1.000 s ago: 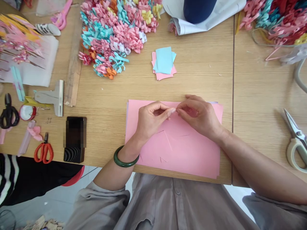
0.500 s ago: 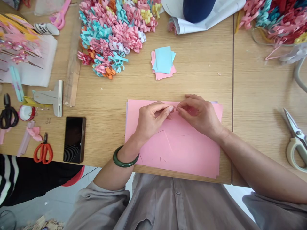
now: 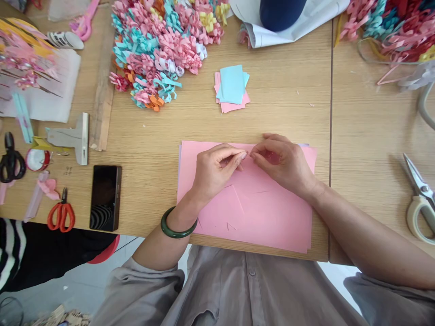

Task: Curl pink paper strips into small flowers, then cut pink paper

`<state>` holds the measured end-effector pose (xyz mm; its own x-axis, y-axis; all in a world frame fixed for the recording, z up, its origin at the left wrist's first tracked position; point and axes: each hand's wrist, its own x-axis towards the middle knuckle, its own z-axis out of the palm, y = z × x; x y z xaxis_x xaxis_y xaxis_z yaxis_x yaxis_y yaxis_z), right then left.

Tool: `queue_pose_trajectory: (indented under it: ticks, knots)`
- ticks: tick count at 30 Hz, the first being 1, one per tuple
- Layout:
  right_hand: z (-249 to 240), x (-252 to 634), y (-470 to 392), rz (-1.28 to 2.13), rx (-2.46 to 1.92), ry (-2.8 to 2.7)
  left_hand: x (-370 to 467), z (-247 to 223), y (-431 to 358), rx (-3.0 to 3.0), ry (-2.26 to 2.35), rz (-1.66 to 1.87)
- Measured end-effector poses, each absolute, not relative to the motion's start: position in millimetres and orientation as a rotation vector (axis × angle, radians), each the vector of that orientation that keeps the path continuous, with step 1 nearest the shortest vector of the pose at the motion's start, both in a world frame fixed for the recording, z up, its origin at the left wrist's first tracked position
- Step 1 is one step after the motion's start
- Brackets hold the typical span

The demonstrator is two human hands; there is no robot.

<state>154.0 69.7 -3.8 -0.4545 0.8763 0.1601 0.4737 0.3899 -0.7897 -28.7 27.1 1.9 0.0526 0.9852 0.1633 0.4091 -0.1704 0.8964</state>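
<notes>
Left hand (image 3: 212, 170), right hand (image 3: 287, 164) nearly met over pink paper (image 3: 275, 222); each grip pinched close; on what, if anything, was unclear.

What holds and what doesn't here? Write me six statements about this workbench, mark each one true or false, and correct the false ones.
1. The left hand and right hand are over the pink sheet. True.
2. The green bangle is on the right wrist. False: it is on the left.
3. The phone lies between the red-handled tool and the pink sheet. True.
4. The top card of the small stack is orange. False: it is light blue.
5. The dark blue container stands on the pink sheet. False: it stands on white paper.
6. The white-handled scissors lie to the right of the pink sheet. True.
</notes>
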Motion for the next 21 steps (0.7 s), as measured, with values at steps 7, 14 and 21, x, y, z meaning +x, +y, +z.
queue_pose_trajectory:
  ticks: [7, 14, 21]
  knots:
    - [-4.5, 153.8, 69.1, 0.905, -1.120, -2.085, -27.5, 2.7, 27.6, 1.637, 1.470, 1.074]
    - [-4.2, 154.5, 68.4, 0.896, -1.095, -2.103, -26.9, 3.0, 28.4, 1.586, 1.481, 1.087]
    - [-2.4, 154.4, 67.2, 0.896, -1.066, -2.098, -25.5, 3.6, 28.2, 1.507, 1.498, 1.113]
